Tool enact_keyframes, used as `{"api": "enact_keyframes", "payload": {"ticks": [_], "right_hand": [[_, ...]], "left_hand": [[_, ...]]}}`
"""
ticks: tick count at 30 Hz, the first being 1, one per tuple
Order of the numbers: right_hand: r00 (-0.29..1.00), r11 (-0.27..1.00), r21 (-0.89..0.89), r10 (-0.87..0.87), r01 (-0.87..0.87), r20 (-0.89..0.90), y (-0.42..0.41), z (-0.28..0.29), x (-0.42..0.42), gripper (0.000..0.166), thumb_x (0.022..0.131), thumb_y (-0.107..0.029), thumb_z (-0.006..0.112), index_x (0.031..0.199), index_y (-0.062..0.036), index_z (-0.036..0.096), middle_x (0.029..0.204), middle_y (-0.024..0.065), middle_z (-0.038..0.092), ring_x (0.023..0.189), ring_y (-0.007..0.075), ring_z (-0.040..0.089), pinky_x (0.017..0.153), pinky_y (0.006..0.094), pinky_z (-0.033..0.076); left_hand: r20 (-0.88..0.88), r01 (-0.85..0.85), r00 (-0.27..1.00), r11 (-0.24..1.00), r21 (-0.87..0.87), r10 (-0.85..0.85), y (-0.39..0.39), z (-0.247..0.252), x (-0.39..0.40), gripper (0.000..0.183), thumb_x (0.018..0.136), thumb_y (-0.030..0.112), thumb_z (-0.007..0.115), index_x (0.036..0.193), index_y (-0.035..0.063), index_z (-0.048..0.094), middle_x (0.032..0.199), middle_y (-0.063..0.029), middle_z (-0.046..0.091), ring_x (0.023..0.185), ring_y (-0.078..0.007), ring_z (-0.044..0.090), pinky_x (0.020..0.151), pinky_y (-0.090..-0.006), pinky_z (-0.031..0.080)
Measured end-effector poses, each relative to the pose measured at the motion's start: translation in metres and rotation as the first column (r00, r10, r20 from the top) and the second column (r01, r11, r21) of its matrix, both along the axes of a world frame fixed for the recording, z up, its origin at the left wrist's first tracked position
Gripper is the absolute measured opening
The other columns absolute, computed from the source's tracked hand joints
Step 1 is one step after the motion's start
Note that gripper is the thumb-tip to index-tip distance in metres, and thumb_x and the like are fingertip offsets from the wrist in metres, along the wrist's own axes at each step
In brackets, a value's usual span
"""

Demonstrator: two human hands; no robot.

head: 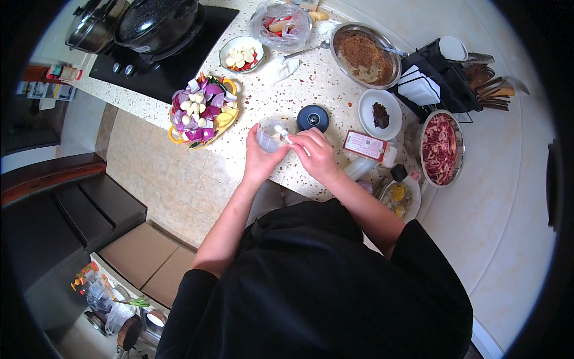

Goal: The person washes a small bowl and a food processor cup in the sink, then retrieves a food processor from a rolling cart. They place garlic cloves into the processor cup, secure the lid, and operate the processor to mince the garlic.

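Note:
My left hand (pixel 261 160) is closed around the side of a clear plastic cup-like container (pixel 267 142) at the counter's front edge. Over its rim, my right hand (pixel 315 155) pinches the white end of a small fitting with blades (pixel 282 133), seemingly a chopper's blade insert. Just behind my right hand lies a round dark blue lid (pixel 312 119). To the left stands a yellow basket (pixel 232 117) heaped with cut purple onion, peeled garlic cloves and sliced ginger. What lies at the container's bottom is hard to make out.
Behind are a bowl of sliced garlic and red chili (pixel 241 54), a bagged bowl of peppers (pixel 280 28) and a steel bowl of brown paste (pixel 365 54). Rightward stand a plate of dark paste (pixel 380 115), a red-and-white box (pixel 365 146) and a bowl of sliced meat (pixel 442 149). A cooktop (pixel 215 29) holds pots.

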State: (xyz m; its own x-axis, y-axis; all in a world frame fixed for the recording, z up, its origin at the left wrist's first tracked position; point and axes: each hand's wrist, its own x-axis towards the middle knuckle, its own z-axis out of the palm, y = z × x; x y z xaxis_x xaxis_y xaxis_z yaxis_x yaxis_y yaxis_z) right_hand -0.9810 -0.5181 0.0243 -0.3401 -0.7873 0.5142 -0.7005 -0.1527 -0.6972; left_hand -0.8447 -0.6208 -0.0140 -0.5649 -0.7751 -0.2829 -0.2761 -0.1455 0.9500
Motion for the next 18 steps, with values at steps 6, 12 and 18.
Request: {"api": "enact_keyframes", "payload": {"ticks": [6, 12, 18], "right_hand": [[0.986, 0.994, -0.051, -0.093, 0.101, 0.136, 0.005, -0.001, 0.004, 0.025, 0.075, 0.006, 0.072, 0.097, -0.0028, 0.068, 0.089, 0.0091, 0.065, 0.078, 0.0243, 0.062, 0.068, 0.0322, 0.052], [0.859, 0.963, 0.024, -0.251, 0.269, 0.446, -0.001, -0.008, 0.01, 0.021, 0.085, 0.005, 0.069, 0.106, 0.0019, 0.064, 0.096, 0.0084, 0.067, 0.087, 0.014, 0.065, 0.075, 0.0261, 0.054], [0.394, 0.933, 0.145, -0.276, 0.329, 0.877, -0.023, -0.005, 0.001, 0.022, 0.092, 0.0, 0.064, 0.114, 0.0025, 0.062, 0.099, 0.0074, 0.067, 0.086, 0.0107, 0.062, 0.077, 0.0235, 0.05]], "left_hand": [[0.023, -0.023, 1.0, 0.994, 0.108, 0.02, 0.011, 0.011, -0.014, 0.089, 0.07, 0.023, 0.086, 0.133, -0.0077, 0.033, 0.122, -0.0188, 0.056, 0.112, -0.0236, 0.057, 0.096, -0.0346, 0.047], [0.069, -0.043, 0.997, 0.999, 0.03, 0.041, 0.016, 0.009, -0.023, 0.096, 0.066, 0.028, 0.088, 0.135, -0.0082, 0.032, 0.127, -0.0231, 0.051, 0.118, -0.0286, 0.054, 0.1, -0.0364, 0.044], [0.384, 0.191, 0.923, 0.891, -0.412, -0.021, 0.019, -0.004, 0.002, 0.104, 0.06, 0.032, 0.09, 0.14, -0.0006, 0.031, 0.136, -0.0205, 0.047, 0.131, -0.0348, 0.039, 0.108, -0.0453, 0.029]]}}
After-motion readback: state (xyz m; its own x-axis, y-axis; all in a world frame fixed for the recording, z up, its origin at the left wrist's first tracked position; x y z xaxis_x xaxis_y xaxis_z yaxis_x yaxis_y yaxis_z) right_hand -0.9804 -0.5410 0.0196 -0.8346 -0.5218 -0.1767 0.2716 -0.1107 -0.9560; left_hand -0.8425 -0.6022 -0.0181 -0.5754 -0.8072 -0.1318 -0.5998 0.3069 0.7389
